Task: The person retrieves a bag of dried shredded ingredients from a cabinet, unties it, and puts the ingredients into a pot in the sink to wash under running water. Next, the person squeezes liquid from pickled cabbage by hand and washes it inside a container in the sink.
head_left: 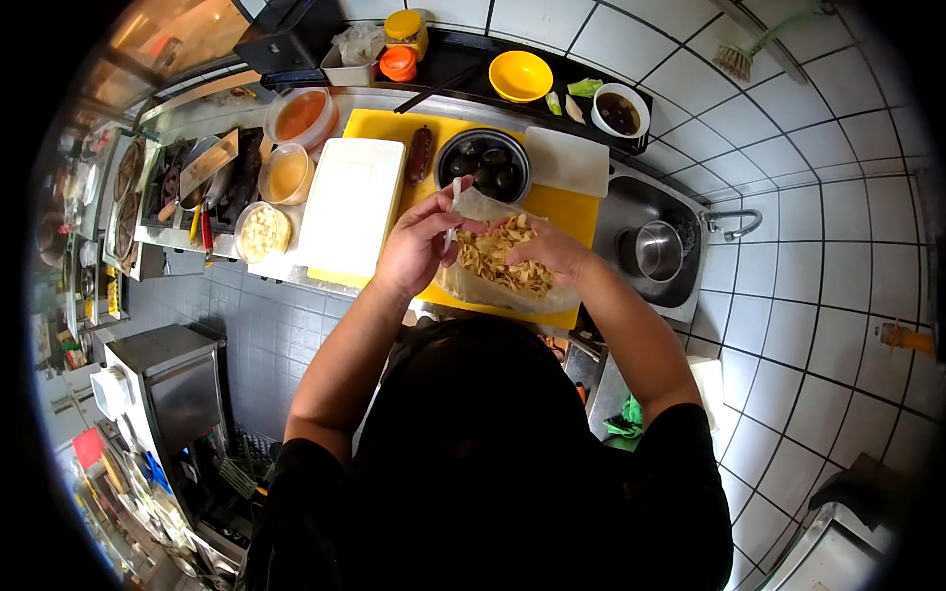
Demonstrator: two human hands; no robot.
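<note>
A clear plastic bag (478, 291) full of pale brown shredded pieces (498, 258) lies over the yellow cutting board (581, 241). My left hand (419, 241) pinches the bag's raised upper edge at its left side. On the right, my right hand (552, 251) reaches into the bag's opening, its fingertips among the pieces; whether they grip any is hidden. Just beyond the bag stands a black bowl (483, 165) of dark round items. A dark red sausage-like item (421, 155) lies left of that bowl, beside a white lidded container (355, 207).
At the right is a sink (621, 202) with a metal pot (658, 249). Tubs of orange sauce (301, 116) and pale cubes (263, 232) stand left, near the stove (187, 182). The back shelf holds a yellow bowl (520, 76) and a white bowl (621, 109).
</note>
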